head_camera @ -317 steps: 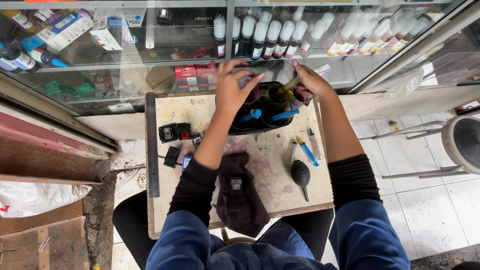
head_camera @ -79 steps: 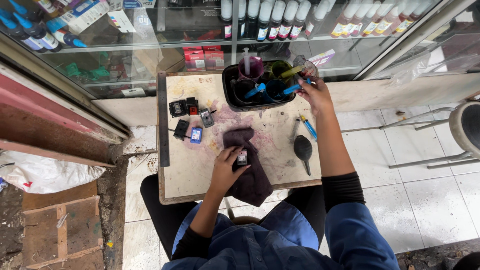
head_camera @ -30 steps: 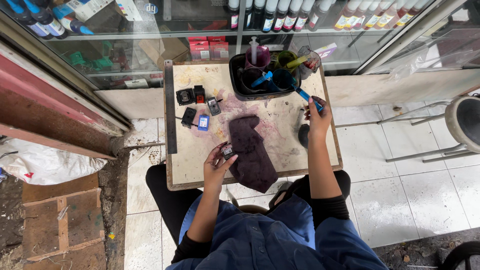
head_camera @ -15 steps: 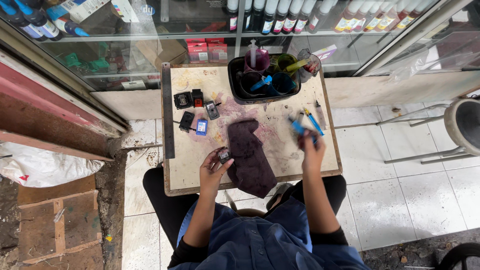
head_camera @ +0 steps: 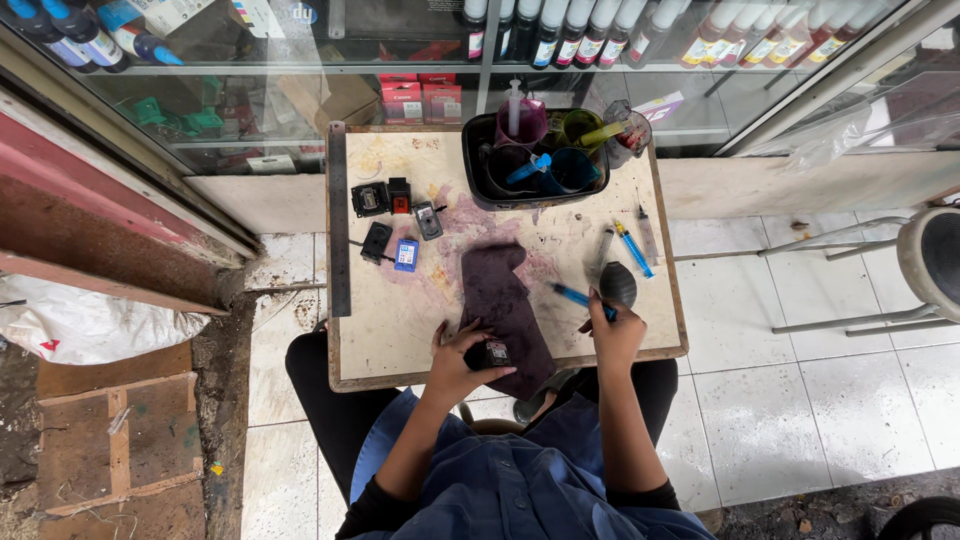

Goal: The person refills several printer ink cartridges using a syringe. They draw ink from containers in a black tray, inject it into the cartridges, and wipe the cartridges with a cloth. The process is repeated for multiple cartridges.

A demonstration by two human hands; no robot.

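Left hand [head_camera: 462, 362] grips a black ink cartridge [head_camera: 495, 353] (on the stained cloth [head_camera: 503, 300]); right hand [head_camera: 612, 335] holds a blue syringe [head_camera: 578, 296].

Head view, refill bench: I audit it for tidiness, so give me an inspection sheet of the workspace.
Surface: small square table, pale top stained purple around the middle.
Job's things: black ink cartridge on a dark purple cloth; blue syringe.
Clutter: five loose cartridges at the left; black tray of ink cups at the far edge; more syringes and a dark bulb on the right.
Grippers: left hand holds the cartridge; right hand holds the blue syringe.
Cables: nothing seen.
Surroundings: glass cabinet of ink bottles, tiled floor, chair to the right.
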